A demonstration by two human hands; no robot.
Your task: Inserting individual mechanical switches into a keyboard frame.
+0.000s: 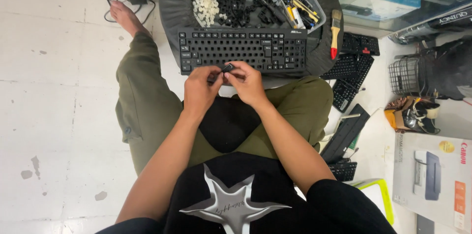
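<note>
Pinching a small black plastic keycap (227, 68) between the fingertips of my left hand (200, 90) and right hand (249, 84), I hold it just above the near edge of the black keyboard (243, 50) on the round dark tray (173, 2).

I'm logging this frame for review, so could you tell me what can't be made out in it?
- Small black part, head view: mostly hidden by the fingertips of the left hand and right hand.
- Tools in the clear box: too small to identify.
- Black keyboard: key legends too small.
</note>
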